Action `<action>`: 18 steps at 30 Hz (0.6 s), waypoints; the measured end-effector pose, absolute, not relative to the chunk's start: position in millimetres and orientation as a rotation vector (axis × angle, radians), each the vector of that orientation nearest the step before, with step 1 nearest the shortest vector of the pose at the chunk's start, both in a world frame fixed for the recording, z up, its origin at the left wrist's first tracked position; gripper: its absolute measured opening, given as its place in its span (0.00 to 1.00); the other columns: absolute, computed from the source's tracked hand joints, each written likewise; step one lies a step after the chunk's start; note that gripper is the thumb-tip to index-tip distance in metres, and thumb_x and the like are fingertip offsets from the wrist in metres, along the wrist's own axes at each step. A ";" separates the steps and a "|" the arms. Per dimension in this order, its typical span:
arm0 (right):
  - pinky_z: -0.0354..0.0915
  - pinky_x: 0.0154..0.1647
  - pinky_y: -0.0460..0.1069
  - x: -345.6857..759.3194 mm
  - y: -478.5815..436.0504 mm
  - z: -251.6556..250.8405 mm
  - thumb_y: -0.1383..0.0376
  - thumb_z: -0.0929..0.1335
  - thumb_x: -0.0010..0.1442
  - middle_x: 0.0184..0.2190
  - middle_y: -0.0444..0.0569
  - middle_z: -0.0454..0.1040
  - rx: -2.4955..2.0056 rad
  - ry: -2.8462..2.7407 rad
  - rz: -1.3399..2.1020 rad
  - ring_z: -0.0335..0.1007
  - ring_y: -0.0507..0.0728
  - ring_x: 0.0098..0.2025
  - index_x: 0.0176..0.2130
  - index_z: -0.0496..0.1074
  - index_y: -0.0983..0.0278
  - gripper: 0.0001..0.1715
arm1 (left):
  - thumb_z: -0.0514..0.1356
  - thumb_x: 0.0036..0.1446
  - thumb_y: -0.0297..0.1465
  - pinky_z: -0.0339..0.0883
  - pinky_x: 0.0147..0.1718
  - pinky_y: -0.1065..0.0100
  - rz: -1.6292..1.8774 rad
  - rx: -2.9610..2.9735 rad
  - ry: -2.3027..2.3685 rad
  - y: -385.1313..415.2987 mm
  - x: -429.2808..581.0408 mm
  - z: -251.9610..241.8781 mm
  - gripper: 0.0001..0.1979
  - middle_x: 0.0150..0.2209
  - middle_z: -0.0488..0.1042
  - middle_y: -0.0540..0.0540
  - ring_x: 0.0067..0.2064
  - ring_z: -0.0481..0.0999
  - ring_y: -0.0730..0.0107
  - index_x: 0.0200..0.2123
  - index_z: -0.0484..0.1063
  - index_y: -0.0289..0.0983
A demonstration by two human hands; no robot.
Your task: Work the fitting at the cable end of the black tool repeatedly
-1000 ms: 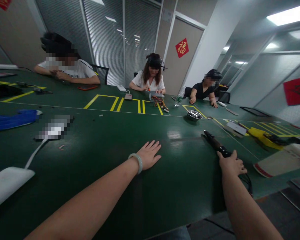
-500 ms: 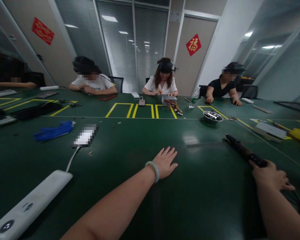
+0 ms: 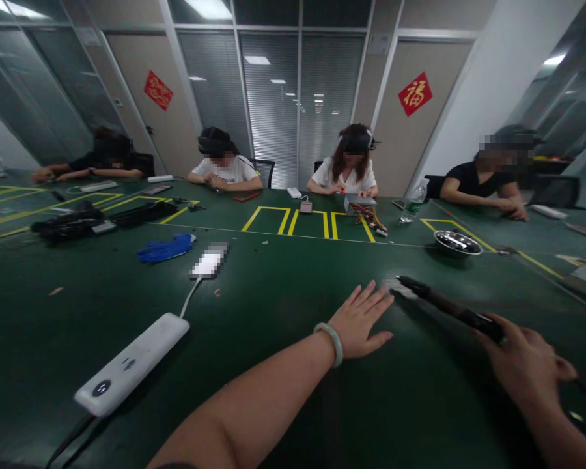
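Note:
My left hand (image 3: 361,319) lies flat on the green table (image 3: 273,326), palm down, fingers stretched and a little apart; a pale green bangle (image 3: 333,340) sits on its wrist. My right hand (image 3: 527,368) is wrapped round the rear end of a long black electric screwdriver (image 3: 446,306). The tool's tip points left and away from me, ending just right of my left fingertips. A dark cable trails from the tool past my right wrist.
A white power strip (image 3: 131,363) lies near left, its cord running to a blurred device (image 3: 209,260). A blue glove (image 3: 165,248), a metal bowl (image 3: 456,242), a water bottle (image 3: 413,200) and black gear (image 3: 97,218) stand farther off. Several people sit along the far side.
The view has swung to the left. My right hand has brought the screwdriver closer to my left hand. The left hand has stayed flat on the table.

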State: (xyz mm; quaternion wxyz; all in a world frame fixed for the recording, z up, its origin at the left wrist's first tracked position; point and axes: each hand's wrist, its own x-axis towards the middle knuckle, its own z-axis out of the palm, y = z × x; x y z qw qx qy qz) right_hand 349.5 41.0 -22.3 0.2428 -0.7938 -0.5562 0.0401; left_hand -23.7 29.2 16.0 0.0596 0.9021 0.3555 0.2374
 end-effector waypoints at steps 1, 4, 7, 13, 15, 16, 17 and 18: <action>0.47 0.57 0.73 320.9 39.3 -20.1 0.39 0.56 0.52 0.56 0.59 0.61 -2.095 -1.628 0.031 0.51 0.77 0.61 0.59 0.60 0.48 0.40 | 0.46 0.64 0.45 0.33 0.66 0.54 0.765 2.756 1.061 25.7 -23.3 20.9 0.34 0.69 0.36 0.45 0.69 0.28 0.61 0.67 0.41 0.37; 0.45 0.58 0.71 236.9 34.4 -23.3 0.47 0.58 0.57 0.53 0.53 0.65 -1.844 -1.888 -0.003 0.55 0.74 0.59 0.58 0.61 0.45 0.30 | 0.46 0.65 0.43 0.33 0.66 0.53 0.868 2.788 1.063 16.6 -23.4 29.0 0.31 0.69 0.38 0.46 0.69 0.30 0.62 0.67 0.43 0.38; 0.44 0.59 0.71 166.7 35.0 -38.6 0.54 0.60 0.59 0.52 0.48 0.67 -1.590 -2.046 0.145 0.56 0.73 0.58 0.60 0.59 0.45 0.29 | 0.46 0.65 0.41 0.35 0.66 0.54 0.913 2.795 1.068 12.9 -25.0 29.9 0.30 0.69 0.41 0.46 0.69 0.32 0.63 0.67 0.45 0.37; 0.41 0.62 0.69 89.5 43.5 -51.2 0.61 0.63 0.59 0.55 0.50 0.67 -1.393 -2.207 0.403 0.52 0.72 0.61 0.61 0.59 0.53 0.31 | 0.43 0.66 0.36 0.37 0.66 0.56 0.973 2.728 1.168 17.6 -29.6 27.6 0.26 0.68 0.47 0.48 0.69 0.40 0.66 0.65 0.51 0.38; 0.43 0.62 0.67 87.8 39.7 -40.8 0.60 0.63 0.60 0.59 0.51 0.62 -1.374 -2.265 0.432 0.50 0.70 0.63 0.62 0.58 0.54 0.31 | 0.41 0.67 0.33 0.38 0.66 0.56 1.017 2.657 1.261 21.1 -31.9 25.7 0.25 0.67 0.50 0.49 0.69 0.42 0.68 0.65 0.51 0.38; 0.45 0.62 0.66 91.5 36.3 -33.2 0.59 0.64 0.59 0.62 0.52 0.59 -1.369 -2.283 0.437 0.48 0.69 0.64 0.63 0.56 0.55 0.34 | 0.40 0.67 0.32 0.39 0.66 0.56 1.044 2.621 1.306 23.3 -32.9 24.3 0.25 0.67 0.50 0.49 0.68 0.44 0.68 0.65 0.51 0.38; 0.46 0.62 0.65 98.0 32.2 -24.2 0.58 0.66 0.58 0.64 0.53 0.55 -1.376 -2.292 0.438 0.46 0.68 0.65 0.64 0.54 0.57 0.37 | 0.40 0.67 0.32 0.40 0.66 0.56 1.061 2.588 1.346 25.8 -33.7 22.6 0.25 0.67 0.51 0.48 0.68 0.45 0.68 0.65 0.50 0.38; 0.47 0.62 0.64 107.0 27.6 -14.1 0.56 0.67 0.56 0.65 0.54 0.52 -1.396 -2.298 0.436 0.45 0.67 0.66 0.65 0.51 0.58 0.42 | 0.39 0.67 0.32 0.41 0.66 0.56 1.076 2.560 1.377 28.2 -34.3 20.7 0.25 0.66 0.52 0.48 0.68 0.47 0.67 0.65 0.51 0.37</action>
